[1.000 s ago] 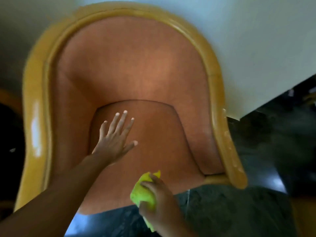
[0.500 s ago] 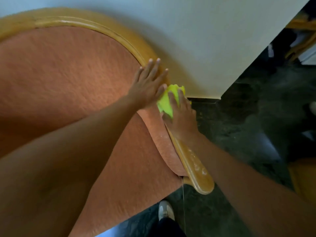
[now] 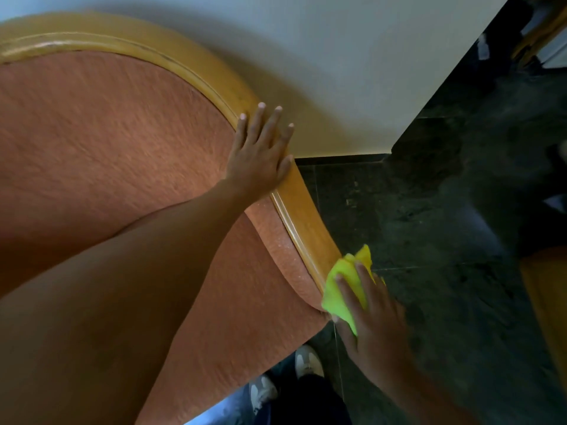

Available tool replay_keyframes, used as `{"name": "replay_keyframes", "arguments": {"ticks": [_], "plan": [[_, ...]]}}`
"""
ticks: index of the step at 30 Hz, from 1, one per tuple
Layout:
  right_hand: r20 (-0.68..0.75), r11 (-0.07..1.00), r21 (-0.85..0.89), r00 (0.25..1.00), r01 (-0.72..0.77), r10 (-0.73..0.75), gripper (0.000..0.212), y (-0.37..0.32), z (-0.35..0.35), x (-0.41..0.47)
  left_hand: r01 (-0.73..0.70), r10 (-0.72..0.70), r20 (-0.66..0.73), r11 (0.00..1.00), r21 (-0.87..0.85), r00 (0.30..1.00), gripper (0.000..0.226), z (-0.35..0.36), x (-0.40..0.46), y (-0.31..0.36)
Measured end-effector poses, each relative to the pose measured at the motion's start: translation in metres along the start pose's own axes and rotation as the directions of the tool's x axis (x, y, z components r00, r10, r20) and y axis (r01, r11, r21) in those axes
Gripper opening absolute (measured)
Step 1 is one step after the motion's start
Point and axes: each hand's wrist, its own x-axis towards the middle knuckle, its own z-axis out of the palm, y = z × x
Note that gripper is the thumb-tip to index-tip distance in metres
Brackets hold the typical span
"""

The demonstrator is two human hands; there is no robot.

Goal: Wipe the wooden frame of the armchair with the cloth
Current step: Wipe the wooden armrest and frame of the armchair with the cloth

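Wooden frame [image 3: 310, 222] curving around orange upholstery [image 3: 107, 154], against a pale wall [image 3: 352, 72]. Left hand [image 3: 260, 154] flat and open on the rim, bracing. Right hand [image 3: 371, 320] closed around the yellow cloth [image 3: 342, 286], pressed to the arm's lower end. Probably midway: top curve and far side apparently unwiped.

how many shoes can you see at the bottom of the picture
2. One white shoe stands on the dark floor just below the armchair's front corner, under the right hand. The other white shoe is lower and to its left, beside the orange upholstery.
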Motion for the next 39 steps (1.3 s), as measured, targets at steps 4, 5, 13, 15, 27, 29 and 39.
{"name": "replay_keyframes", "arguments": {"ticks": [4, 5, 13, 15, 27, 29, 39], "plan": [[-0.106, 0.999, 0.035, 0.994, -0.008, 0.012, 0.076, -0.038, 0.002, 0.108, -0.033, 0.034, 0.003, 0.999, -0.014, 0.999, 0.060, -0.002, 0.003, -0.003], [-0.132, 0.999, 0.046, 0.991, -0.016, 0.021, 0.076, -0.049, 0.000, 0.138, -0.038, 0.038, 0.004, 0.999, -0.026, 0.999, 0.059, -0.002, 0.003, -0.004], [-0.114, 0.998, 0.058, 0.993, 0.032, -0.025, 0.073, -0.039, 0.002, 0.104, -0.066, 0.062, -0.034, 0.993, -0.102, 0.997, 0.058, 0.001, 0.006, -0.008], [-0.096, 0.998, 0.064, 0.995, 0.020, -0.014, 0.071, -0.015, 0.002, 0.044, -0.056, 0.051, -0.039, 0.990, -0.127, 0.998, 0.060, 0.000, 0.009, -0.011], [-0.104, 0.992, -0.022, 0.987, -0.126, 0.123, 0.070, -0.038, 0.007, 0.062, -0.097, 0.094, -0.025, 0.987, -0.131, 0.995, 0.062, 0.001, 0.005, -0.010], [-0.159, 0.993, 0.022, 0.980, -0.115, 0.117, 0.079, -0.061, 0.003, 0.123, -0.104, 0.102, -0.023, 0.985, -0.137, 0.995, 0.062, 0.001, 0.004, -0.010], [-0.086, 0.997, 0.014, 0.993, -0.074, 0.075, 0.076, -0.044, 0.001, 0.096, -0.107, 0.109, 0.004, 0.981, -0.160, 0.994, 0.065, -0.002, 0.007, -0.011]]}}
